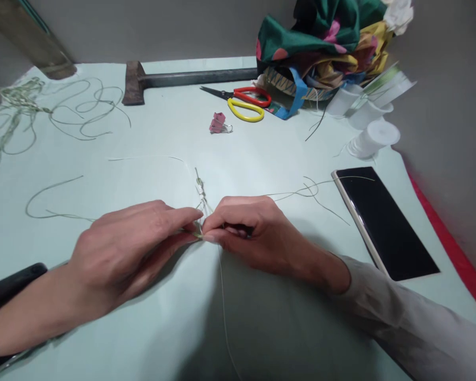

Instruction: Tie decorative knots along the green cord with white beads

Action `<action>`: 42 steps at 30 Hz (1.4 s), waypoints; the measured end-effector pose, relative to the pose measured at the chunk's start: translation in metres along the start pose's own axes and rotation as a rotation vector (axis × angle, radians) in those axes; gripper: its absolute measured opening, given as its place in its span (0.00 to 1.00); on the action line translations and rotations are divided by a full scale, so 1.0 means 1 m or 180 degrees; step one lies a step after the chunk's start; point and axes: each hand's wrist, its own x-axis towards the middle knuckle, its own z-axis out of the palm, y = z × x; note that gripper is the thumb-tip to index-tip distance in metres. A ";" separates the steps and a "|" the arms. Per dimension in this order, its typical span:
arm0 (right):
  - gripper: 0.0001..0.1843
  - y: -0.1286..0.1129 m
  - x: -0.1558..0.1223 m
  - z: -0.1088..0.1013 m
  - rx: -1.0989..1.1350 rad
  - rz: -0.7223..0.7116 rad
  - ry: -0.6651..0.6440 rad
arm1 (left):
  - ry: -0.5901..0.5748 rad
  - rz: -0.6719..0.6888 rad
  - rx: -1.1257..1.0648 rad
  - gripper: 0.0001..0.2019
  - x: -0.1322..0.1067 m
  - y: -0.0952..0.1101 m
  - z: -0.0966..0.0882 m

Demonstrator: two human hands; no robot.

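Just below the middle of the frame: left hand (127, 246) and right hand (254, 233) meeting fingertip to fingertip, fingers of each pressed together and pinching the same pale green cord (201, 198) at one spot. Above the pinch, a short knotted length of that cord running up the frame to a small knot; below it, a single strand trailing down toward the bottom edge; to the right, loose ends curling off toward the phone (384, 222) at right of centre.

Judged from the grip, a knot being tightened or a fresh one being formed close against the last. Best done with the pinch kept right at the crossing, so no slack creeps in; with both strands pulled evenly and in opposite directions, flat along the table (143, 143); with the trailing strand kept clear of the wrists to avoid snagging. Worth watching too: the thin strands twisting, since the exact lay under the fingertips cannot be made out here.

Further off, untouched: spare cords (43, 108) at upper left, a hammer (174, 80) along the top, scissors (244, 101) and a pink binder clip (219, 123) at upper centre, bundled cloth (325, 37) and plastic cups (371, 119) at upper right.
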 end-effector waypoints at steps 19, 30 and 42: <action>0.08 0.000 -0.001 0.006 -0.0400 -0.0148 0.0070 | -0.0936 -0.0015 -0.0706 0.11 0.021 -0.014 -0.009; 0.08 0.000 0.000 0.006 -0.0432 -0.0193 0.0094 | -0.0399 0.0643 -0.0302 0.10 0.027 -0.017 0.004; 0.11 0.001 -0.001 0.007 -0.0419 -0.0288 -0.0014 | -0.0472 0.0879 -0.0143 0.06 0.027 -0.016 0.004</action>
